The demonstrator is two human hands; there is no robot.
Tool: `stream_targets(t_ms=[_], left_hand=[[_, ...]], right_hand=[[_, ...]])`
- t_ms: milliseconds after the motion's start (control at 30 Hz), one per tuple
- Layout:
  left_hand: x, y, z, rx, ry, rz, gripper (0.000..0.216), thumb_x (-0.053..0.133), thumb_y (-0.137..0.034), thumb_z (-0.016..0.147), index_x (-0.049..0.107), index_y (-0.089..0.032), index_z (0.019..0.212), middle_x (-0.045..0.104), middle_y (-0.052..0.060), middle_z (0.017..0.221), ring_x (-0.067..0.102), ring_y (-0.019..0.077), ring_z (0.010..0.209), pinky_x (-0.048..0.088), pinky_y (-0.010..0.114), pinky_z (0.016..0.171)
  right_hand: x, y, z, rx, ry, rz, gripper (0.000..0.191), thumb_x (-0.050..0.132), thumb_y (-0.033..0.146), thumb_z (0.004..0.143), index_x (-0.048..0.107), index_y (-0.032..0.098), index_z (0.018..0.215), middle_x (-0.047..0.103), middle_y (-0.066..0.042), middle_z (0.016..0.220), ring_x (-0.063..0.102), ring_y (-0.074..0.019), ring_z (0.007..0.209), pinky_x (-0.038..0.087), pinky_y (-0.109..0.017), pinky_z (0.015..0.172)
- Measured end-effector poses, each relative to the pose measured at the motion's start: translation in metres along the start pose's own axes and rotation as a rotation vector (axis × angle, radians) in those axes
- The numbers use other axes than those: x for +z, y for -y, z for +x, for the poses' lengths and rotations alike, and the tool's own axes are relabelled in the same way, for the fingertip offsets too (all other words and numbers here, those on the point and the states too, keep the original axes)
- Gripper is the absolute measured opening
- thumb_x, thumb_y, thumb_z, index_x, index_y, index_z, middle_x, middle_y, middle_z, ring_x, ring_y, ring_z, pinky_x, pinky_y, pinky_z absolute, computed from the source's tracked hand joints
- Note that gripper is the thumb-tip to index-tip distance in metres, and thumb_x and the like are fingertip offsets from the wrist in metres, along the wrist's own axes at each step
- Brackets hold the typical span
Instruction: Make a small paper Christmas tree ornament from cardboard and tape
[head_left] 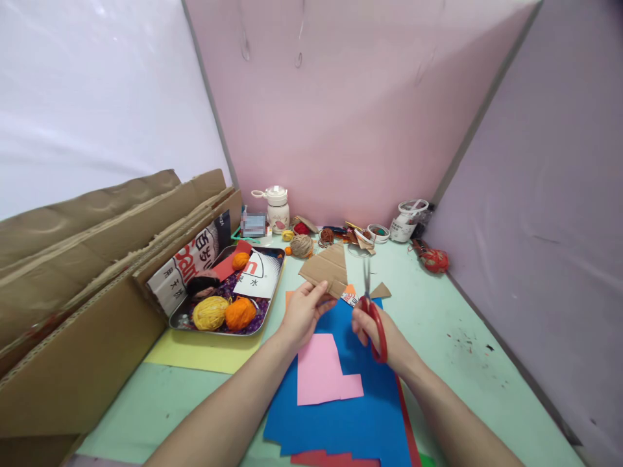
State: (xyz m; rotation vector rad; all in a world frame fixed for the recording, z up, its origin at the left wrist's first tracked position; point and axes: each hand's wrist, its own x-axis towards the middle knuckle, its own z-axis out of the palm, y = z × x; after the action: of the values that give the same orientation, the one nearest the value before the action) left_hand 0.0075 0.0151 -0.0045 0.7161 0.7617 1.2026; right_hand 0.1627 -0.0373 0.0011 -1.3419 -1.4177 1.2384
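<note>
My left hand (pixel 306 312) pinches the lower edge of a cut piece of brown cardboard (pixel 327 266), holding it up over the table. In my right hand (pixel 372 331) is a pair of scissors (pixel 378 331) with red handles, its blades pointing up and away, apart from the cardboard. Beneath both hands lies a blue sheet (pixel 350 428) with a notched edge, and on it a pink paper piece (pixel 318 373) with an L-like outline. Small cardboard scraps (pixel 381 290) lie just beyond the scissors, one with printed marks.
At left stand tall cardboard sheets (pixel 97 305) beside a metal tray (pixel 228 333) of yarn balls and paper, on yellow paper (pixel 195 350). Along the back are a white bottle (pixel 278 211), beige yarn (pixel 302 246), a white tub (pixel 405 224) and red yarn (pixel 433 259).
</note>
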Motion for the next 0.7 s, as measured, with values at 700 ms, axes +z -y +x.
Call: stream_targets(t_ms=[700], left_hand=[[-0.003, -0.002, 0.001, -0.001, 0.199, 0.181, 0.029, 0.066, -0.038, 0.075, 0.061, -0.015, 0.092, 0.067, 0.006, 0.09, 0.062, 0.0178, 0.08, 0.048, 0.031, 0.073]], right_hand=[[0.001, 0.011, -0.009, 0.12, 0.317, -0.138, 0.04, 0.044, 0.054, 0.086, 0.045, 0.019, 0.067, 0.048, 0.005, 0.048, 0.041, -0.0078, 0.04, 0.033, -0.02, 0.041]])
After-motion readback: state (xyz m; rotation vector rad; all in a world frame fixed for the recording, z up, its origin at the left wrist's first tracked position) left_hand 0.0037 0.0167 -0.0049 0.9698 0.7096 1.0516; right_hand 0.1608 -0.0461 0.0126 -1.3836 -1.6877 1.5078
